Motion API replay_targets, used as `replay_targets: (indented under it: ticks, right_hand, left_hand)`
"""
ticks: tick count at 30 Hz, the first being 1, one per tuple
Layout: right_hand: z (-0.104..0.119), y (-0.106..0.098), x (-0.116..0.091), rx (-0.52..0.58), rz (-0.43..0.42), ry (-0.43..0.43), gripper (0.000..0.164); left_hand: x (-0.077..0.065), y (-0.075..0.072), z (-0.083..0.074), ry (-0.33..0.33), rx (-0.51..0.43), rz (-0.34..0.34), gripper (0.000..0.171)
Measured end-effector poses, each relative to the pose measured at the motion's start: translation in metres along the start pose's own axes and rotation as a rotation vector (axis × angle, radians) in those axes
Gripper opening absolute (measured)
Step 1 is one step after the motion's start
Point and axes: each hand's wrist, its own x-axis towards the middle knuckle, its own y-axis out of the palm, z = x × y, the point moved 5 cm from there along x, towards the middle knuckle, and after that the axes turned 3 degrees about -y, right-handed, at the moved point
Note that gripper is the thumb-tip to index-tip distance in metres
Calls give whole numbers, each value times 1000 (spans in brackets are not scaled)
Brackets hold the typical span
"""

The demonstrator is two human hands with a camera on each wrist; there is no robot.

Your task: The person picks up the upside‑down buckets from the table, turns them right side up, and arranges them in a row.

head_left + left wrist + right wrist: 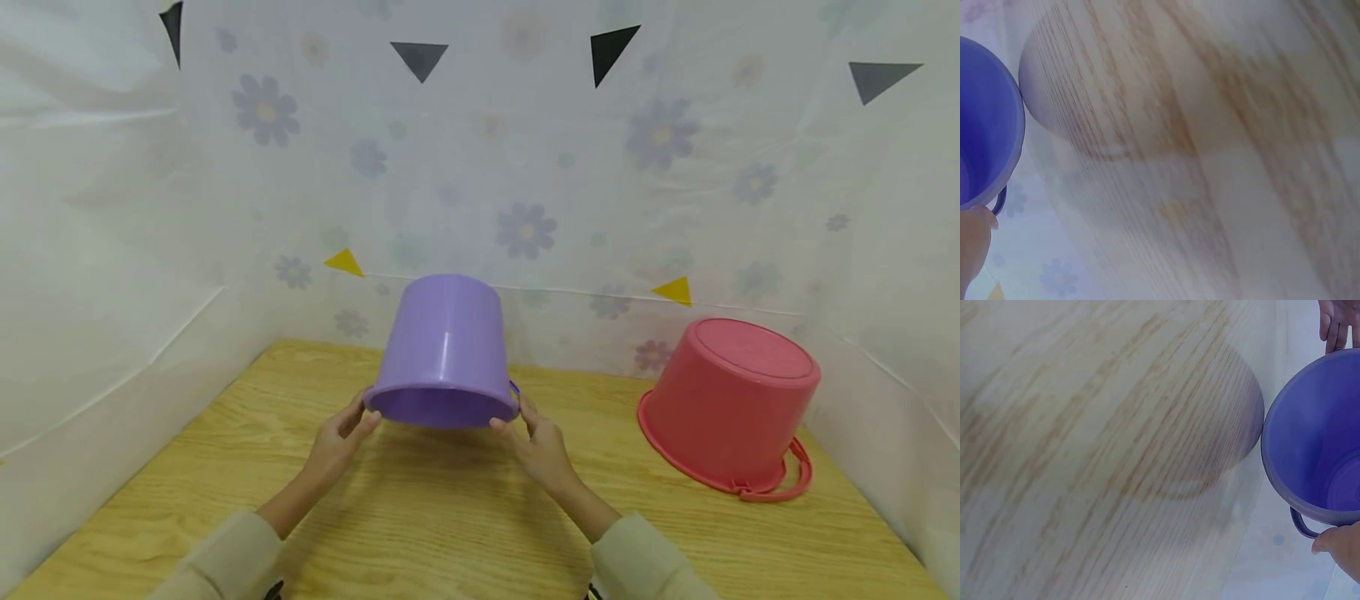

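Note:
A purple bucket [448, 350] is tipped over, its base up and its open mouth facing down and toward me. At the left of its rim, my left hand [335, 446] holds it between thumb and fingers. My right hand [546, 452] grips the opposite side of the rim, by the bucket's purple handle [1300, 524]. From the right wrist view I see into the purple bucket [1310, 437], where the inside wall and round bottom show. The left wrist view catches only part of the purple bucket [988, 125] and a thumb at its rim.
To the right, a red bucket [738, 408] rests upside down and tilted on the wood-grain table [435, 533], its red handle [798, 475] out to the side. Behind stands a white flower-printed sheet [465, 167] with black, grey and yellow triangles; plain white sheeting [97, 250] lines the sides.

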Motion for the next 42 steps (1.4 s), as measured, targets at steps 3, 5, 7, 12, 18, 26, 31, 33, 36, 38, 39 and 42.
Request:
replay_targets:
  ticks: [3,5,7,12,18,26,31,33,36,38,39,42]
  right_hand:
    - [0,1,0,10,12,4,71]
    - [1,3,-1,18,28,9,72]
    - [1,4,-1,23,37,8,73]
    - [1,6,1,35,39,15,72]
    - [3,6,1,72,51,40,72]
    - [3,3,0,49,53,70,69]
    - [4,2,-1,77,78,96,71]
    - [5,1,-1,82,85,85,72]
    - [6,1,0,82,84,55,72]
    - [8,0,0,91,83,42,73]
    - [9,0,0,94,83,38,73]
    - [13,-2,0,106,83,32,74]
  left_hand:
    - [-1,-1,0,-8,-10,5,59]
    - [-1,-2,0,-12,-8,-5,59]
    - [0,-3,0,-15,-14,-19,60]
    - [2,-5,-2,-3,-29,-45,61]
    - [3,-6,-4,1,-12,-64,61]
    - [5,-5,-6,15,4,-87,59]
    - [7,-5,-7,52,-33,-127,56]
    - [8,-5,-7,65,-53,-127,56]
    - [7,-5,-7,61,-41,-114,60]
    - [6,-5,-7,65,-39,-94,63]
    - [6,-5,-8,65,-35,-83,64]
    - [6,-3,-9,78,-48,-55,67]
